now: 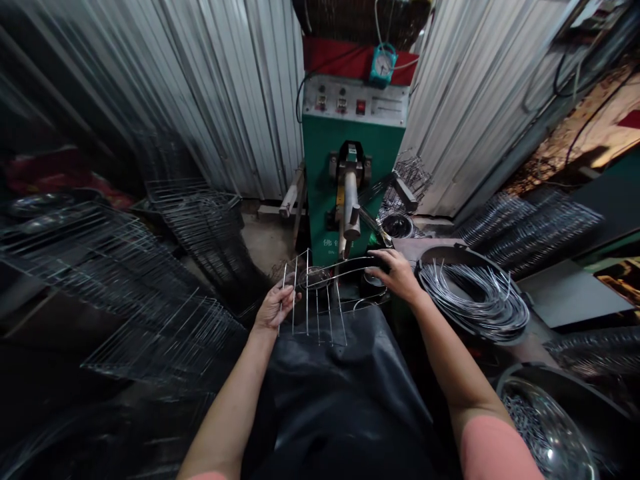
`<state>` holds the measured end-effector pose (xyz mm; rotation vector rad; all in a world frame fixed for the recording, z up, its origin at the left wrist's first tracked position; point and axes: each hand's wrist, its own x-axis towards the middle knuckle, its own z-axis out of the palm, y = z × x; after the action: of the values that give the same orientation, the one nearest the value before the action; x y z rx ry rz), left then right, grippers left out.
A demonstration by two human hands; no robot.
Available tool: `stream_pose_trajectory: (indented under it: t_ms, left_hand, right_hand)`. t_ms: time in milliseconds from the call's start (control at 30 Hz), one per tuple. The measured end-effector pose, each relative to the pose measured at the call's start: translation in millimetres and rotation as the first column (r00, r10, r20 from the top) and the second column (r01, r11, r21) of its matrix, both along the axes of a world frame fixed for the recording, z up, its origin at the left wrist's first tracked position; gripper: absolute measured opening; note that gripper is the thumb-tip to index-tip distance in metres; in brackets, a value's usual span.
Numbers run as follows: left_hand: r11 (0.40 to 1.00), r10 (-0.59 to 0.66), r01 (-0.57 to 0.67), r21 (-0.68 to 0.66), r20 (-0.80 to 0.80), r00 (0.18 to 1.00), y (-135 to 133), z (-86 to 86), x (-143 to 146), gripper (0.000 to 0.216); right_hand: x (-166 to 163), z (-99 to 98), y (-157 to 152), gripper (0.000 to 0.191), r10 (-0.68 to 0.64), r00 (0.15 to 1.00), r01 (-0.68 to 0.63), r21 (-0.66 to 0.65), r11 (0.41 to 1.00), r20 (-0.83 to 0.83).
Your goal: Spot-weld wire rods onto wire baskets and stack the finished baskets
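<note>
Wire rack [307, 293], thin parallel rods [329, 320] on curved rail [345, 268], hands gripping it, left [274, 307], right [395, 275]

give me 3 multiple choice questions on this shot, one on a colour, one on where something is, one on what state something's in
1. What colour is the body of the upright machine?
A. blue
B. green
C. yellow

2. Where is the coil of wire?
A. to the right of the right hand
B. on top of the machine
C. hanging on the corrugated wall

3. What state is the left hand in?
A. lying open on the person's lap
B. pressing a button on the machine
C. holding the wire rack

Answers:
1. B, the machine's body shows green.
2. A, the coil lies just past that hand, on the right of the view.
3. C, the hand is closed around the rack's wires.
</note>
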<state>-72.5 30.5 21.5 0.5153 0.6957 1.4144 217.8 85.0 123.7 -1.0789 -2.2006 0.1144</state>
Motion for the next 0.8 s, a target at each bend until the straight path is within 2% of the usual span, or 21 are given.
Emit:
stream_pose_trajectory:
  t_ms: [133, 300, 533, 733, 800]
  left_hand:
    - [1.000, 0.002, 0.000, -0.027, 0.070, 0.998, -7, -2.5, -4, 0.038]
    - [0.999, -0.003, 0.009, -0.049, 0.121, 0.993, -18, -3.9, -3, 0.032]
    - [0.989, -0.039, 0.057, -0.138, 0.132, 0.990, -25, -6.5, -1, 0.020]
    - [0.990, -0.043, 0.058, -0.132, 0.113, 0.993, -32, -11.0, 3, 0.023]
    - [0.987, -0.051, 0.059, -0.150, 0.055, 0.997, -33, -11.4, 1, 0.024]
  right_hand:
    - [13, 7.0, -2, 0.042, 0.055, 0.997, -0.057, -0.039, 0.998, -0.056]
    - [14, 13.3, -5, 0.037, 0.025, 0.998, -0.024, 0.022, 0.999, -0.065]
    - [1, 19.0, -6, 0.036, -0.004, 1.000, 0.005, 0.051, 0.999, -0.031]
    - [-2, 20.7, -8, 0.040, -0.047, 0.999, 0.046, 0.067, 0.997, 0.017]
    - [-2, 23.2, -13, 0.041, -0.046, 0.998, 0.042, 0.096, 0.995, 0.041]
